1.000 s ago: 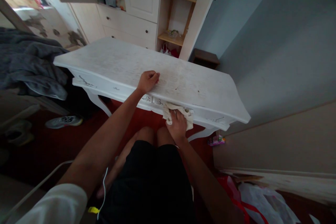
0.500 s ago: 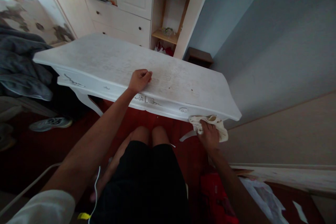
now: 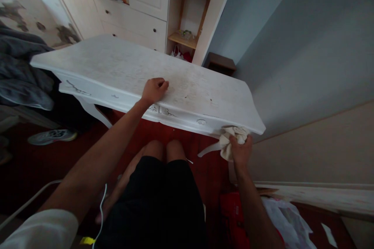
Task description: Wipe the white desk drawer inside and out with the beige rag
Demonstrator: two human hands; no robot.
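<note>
A white desk (image 3: 125, 60) with carved drawer fronts stands in front of me, its top smudged with dark marks. My left hand (image 3: 154, 89) rests as a loose fist on the front edge of the top, and nothing shows in its fingers. At the desk's right front corner, my right hand (image 3: 242, 151) grips a crumpled cream cloth (image 3: 229, 142). The cloth is pressed against the front face beside the last drawer, just under the overhanging top. Part of it is hidden behind my fingers.
A white wardrobe (image 3: 131, 15) with open doors stands behind the desk. Grey fabric (image 3: 23, 74) hangs at the left, above a shoe (image 3: 52, 137). A red bag (image 3: 230, 214) and a white plastic bag (image 3: 288, 221) lie at lower right. A white cable (image 3: 103, 206) dangles near my legs.
My right hand has moved right along the desk's front with the cloth, which is now more bunched up. My left hand has stayed on the desk edge. The view has shifted slightly.
</note>
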